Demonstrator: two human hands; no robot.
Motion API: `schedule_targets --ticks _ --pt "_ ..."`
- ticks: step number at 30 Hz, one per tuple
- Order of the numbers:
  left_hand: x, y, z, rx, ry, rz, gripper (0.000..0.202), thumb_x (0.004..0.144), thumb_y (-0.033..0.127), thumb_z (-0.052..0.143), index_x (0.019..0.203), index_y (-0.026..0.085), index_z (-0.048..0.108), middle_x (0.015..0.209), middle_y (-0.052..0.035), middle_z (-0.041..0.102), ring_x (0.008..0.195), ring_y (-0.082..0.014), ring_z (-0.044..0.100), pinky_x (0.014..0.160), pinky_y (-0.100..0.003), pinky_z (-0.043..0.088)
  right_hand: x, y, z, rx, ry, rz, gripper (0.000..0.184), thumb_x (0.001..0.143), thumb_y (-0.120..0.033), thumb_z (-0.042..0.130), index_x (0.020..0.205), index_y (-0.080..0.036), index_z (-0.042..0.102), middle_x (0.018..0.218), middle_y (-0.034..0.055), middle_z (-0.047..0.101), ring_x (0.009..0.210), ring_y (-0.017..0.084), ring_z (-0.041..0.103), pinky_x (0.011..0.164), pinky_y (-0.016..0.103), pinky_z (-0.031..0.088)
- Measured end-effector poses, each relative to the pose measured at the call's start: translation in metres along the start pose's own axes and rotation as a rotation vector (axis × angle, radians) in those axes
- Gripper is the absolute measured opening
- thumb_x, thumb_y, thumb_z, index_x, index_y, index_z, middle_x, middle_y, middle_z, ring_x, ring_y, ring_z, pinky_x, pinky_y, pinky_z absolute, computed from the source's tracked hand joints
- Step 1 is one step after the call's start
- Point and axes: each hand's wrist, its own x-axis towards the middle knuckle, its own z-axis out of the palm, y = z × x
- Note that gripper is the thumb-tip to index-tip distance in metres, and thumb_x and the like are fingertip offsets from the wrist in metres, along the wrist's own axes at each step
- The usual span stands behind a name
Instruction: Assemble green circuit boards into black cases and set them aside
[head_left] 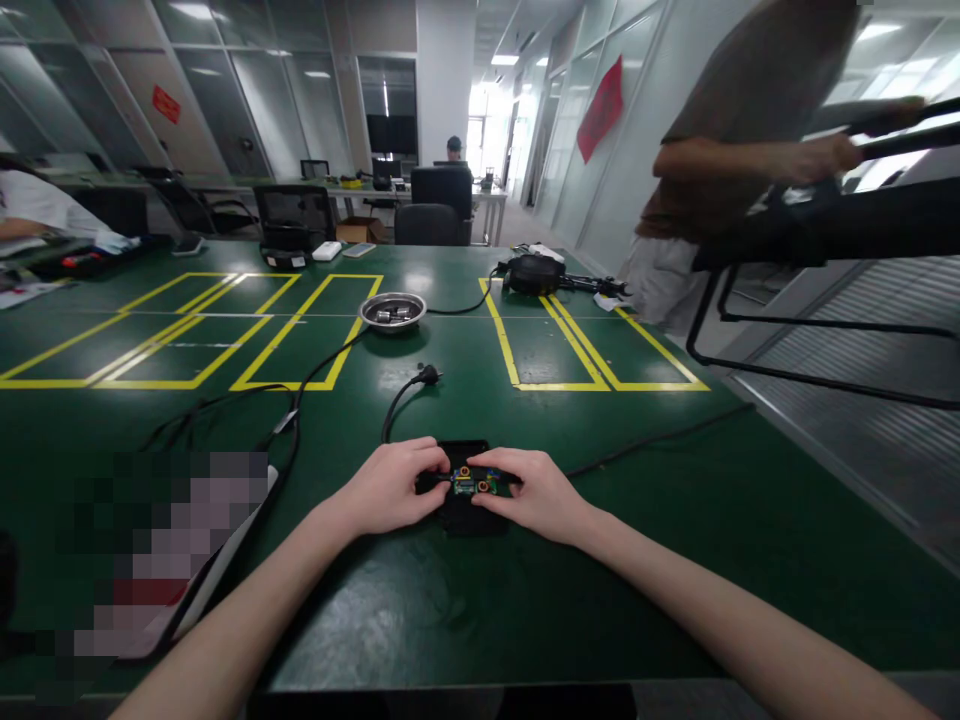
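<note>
A small black device (pixel 471 512) with its cover off lies on the green table (pixel 525 600) close in front of me. Inside it I see a little circuit board (pixel 466 484) with orange rings and coloured parts. My left hand (pixel 394 487) grips the device's left side, fingers curled onto the board's edge. My right hand (pixel 529 492) presses on the right side, fingers bent and pinching at the board. A black cable with a plug (pixel 429 375) runs from the device toward the table's middle.
A metal bowl (pixel 392 311) holding small metal parts stands beyond the plug. Yellow tape rectangles (pixel 247 330) mark the table. A black bag (pixel 534 273) lies at the back. A person (pixel 720 150) stands at the right edge by a black chair frame (pixel 825 300). Cables trail left.
</note>
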Motion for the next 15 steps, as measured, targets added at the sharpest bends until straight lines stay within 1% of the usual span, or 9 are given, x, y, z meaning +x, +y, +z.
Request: schedule_targets --ticks 6,8,11,12,13,14,15 --pt "0.002 -0.001 0.0 0.006 -0.017 -0.015 0.006 0.086 0.023 0.06 0.087 0.02 0.066 0.081 -0.0005 0.068 0.068 -0.0154 0.063 0.063 -0.025 0.043 -0.001 0.0 -0.002 -0.066 -0.013 -0.036 0.039 0.082 -0.022 0.08 0.121 -0.019 0.073 0.112 0.0087 0.078 0.097 0.024 0.076 0.085 0.035 0.061" --pt "0.002 -0.001 0.0 -0.015 -0.028 -0.035 0.008 0.086 0.023 0.06 0.087 0.02 0.066 0.077 -0.0003 0.068 0.066 -0.015 0.062 0.062 -0.025 0.042 -0.001 -0.001 -0.001 -0.071 -0.001 -0.047 0.038 0.083 -0.022 0.079 0.12 -0.019 0.073 0.111 0.0084 0.078 0.097 0.024 0.076 0.086 0.035 0.061" --pt "0.002 -0.002 0.0 -0.061 -0.031 -0.053 0.009 0.087 0.024 0.059 0.086 0.019 0.066 0.074 -0.0002 0.068 0.064 -0.0144 0.061 0.061 -0.024 0.04 -0.001 -0.002 -0.003 -0.062 0.045 -0.087 0.035 0.084 -0.025 0.078 0.118 -0.021 0.072 0.116 0.0091 0.076 0.103 0.024 0.074 0.089 0.035 0.059" --pt "0.002 -0.002 0.0 -0.078 -0.025 -0.054 0.009 0.087 0.024 0.059 0.086 0.019 0.066 0.074 -0.0003 0.068 0.064 -0.0143 0.06 0.061 -0.024 0.04 -0.001 -0.003 -0.005 -0.058 0.064 -0.091 0.032 0.085 -0.026 0.076 0.116 -0.021 0.071 0.117 0.0094 0.074 0.098 0.023 0.074 0.086 0.034 0.059" --pt "0.002 -0.003 0.0 -0.097 -0.017 -0.055 0.01 0.087 0.025 0.059 0.086 0.018 0.066 0.074 -0.0004 0.068 0.064 -0.0141 0.06 0.061 -0.024 0.04 -0.001 -0.003 -0.009 -0.056 0.08 -0.084 0.027 0.086 -0.027 0.074 0.113 -0.021 0.07 0.116 0.0093 0.073 0.088 0.02 0.074 0.08 0.032 0.059" --pt "0.002 -0.003 0.0 -0.119 -0.007 -0.056 0.01 0.088 0.025 0.059 0.085 0.018 0.066 0.073 -0.0005 0.067 0.064 -0.0138 0.059 0.061 -0.024 0.04 0.0 -0.003 -0.012 -0.058 0.091 -0.068 0.022 0.088 -0.026 0.072 0.109 -0.02 0.07 0.113 0.0087 0.073 0.075 0.016 0.071 0.071 0.029 0.057" --pt "0.002 -0.003 -0.001 -0.142 0.003 -0.06 0.011 0.088 0.025 0.059 0.085 0.018 0.066 0.073 -0.0005 0.067 0.063 -0.0134 0.059 0.061 -0.023 0.04 0.0 -0.003 -0.017 -0.065 0.096 -0.053 0.017 0.089 -0.025 0.069 0.104 -0.019 0.068 0.107 0.0074 0.072 0.062 0.012 0.064 0.062 0.027 0.054"
